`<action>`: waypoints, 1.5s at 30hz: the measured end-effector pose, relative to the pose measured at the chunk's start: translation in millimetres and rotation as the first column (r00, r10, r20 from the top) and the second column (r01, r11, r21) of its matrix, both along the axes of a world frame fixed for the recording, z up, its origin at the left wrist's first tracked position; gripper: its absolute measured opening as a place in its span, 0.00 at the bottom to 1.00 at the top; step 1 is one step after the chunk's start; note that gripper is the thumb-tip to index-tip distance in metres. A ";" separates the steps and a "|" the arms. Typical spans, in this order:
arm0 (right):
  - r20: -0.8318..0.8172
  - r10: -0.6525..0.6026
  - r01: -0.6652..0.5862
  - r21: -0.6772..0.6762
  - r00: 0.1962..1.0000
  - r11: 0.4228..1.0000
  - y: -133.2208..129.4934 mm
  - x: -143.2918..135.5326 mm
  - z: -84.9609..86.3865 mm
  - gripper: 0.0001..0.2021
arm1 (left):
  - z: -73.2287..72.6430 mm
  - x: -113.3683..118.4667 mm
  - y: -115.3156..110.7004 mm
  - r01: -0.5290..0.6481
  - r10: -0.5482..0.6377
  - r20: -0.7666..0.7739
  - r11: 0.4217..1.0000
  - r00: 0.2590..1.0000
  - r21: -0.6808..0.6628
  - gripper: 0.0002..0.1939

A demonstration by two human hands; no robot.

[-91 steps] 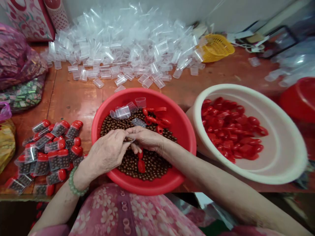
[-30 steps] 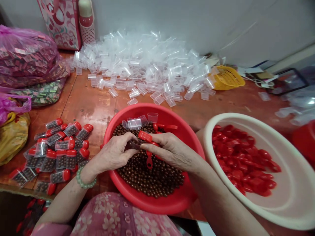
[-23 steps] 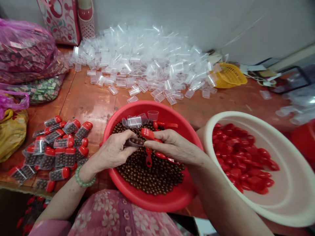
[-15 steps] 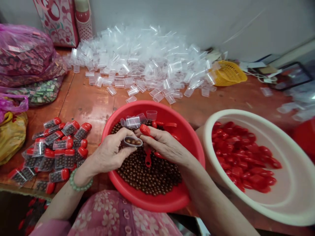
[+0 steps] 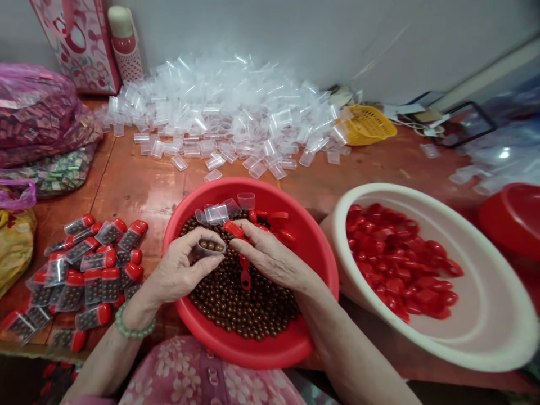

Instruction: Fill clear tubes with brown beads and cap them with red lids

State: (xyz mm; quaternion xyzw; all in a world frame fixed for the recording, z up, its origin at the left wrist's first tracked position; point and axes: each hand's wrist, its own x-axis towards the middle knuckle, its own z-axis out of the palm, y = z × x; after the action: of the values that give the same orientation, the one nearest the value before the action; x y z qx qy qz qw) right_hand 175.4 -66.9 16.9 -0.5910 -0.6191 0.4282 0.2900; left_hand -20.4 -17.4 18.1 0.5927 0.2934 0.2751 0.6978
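My left hand [image 5: 179, 267] is closed around a small clear plastic container [image 5: 199, 251]. Its oval mouth faces me, and brown balls [image 5: 211, 246] show inside. Just right of it, my right hand [image 5: 272, 256] pinches a red plastic cap [image 5: 233, 228] between thumb and fingers. Below those fingers hangs or lies a red piece with a ringed end [image 5: 245, 279]; whether the hand holds it too I cannot tell. Both hands are over a red basin [image 5: 327, 253] of loose brown balls [image 5: 248, 315]. Empty clear containers [image 5: 217, 214] and red caps [image 5: 278, 225] rest at its far side.
A white basin [image 5: 498, 349] of red caps [image 5: 396, 264] stands right. Filled, capped containers [image 5: 101, 284] lie left. Behind is a heap of clear containers [image 5: 228, 107], beside a yellow basket [image 5: 371, 125]. Purple bags [image 5: 37, 112] and a flask [image 5: 125, 48] stand back left.
The view has shifted, so the scene sits further left. The red cap has tilted over towards the container, and my right fingertips have drawn slightly away from my left hand.
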 end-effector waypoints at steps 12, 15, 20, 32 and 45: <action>0.210 0.144 -0.186 0.198 0.967 0.962 -0.1 -7.1 -2.5 0.10 | -1.4 11.3 2.4 -0.252 0.255 -0.159 0.967 0.954 0.043 0.13; 0.230 0.091 -0.147 0.237 0.969 0.960 -3.5 -6.7 -3.0 0.09 | -1.5 11.7 3.3 -0.243 0.242 -0.178 0.970 0.954 0.017 0.11; 0.262 0.129 -0.165 0.118 0.956 0.979 -10.8 -4.7 5.6 0.11 | -3.4 10.3 3.0 -0.255 0.251 -0.170 0.967 0.953 0.001 0.09; -0.095 -0.103 0.114 0.119 0.990 0.986 -9.6 -8.2 2.1 0.09 | -7.3 9.1 7.0 -0.230 0.223 -0.097 0.971 0.970 -0.063 0.11; -0.285 -0.379 0.428 0.136 0.881 0.893 -0.6 -27.8 -0.5 0.11 | -8.5 9.3 6.7 -0.061 0.078 0.053 0.959 0.996 -0.276 0.11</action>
State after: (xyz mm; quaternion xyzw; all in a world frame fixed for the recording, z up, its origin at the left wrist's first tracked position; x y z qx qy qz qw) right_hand 147.6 -67.5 16.4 -0.6170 -0.4789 0.3666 0.5056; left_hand -11.1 -10.7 9.6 0.4711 0.3271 0.2747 0.7718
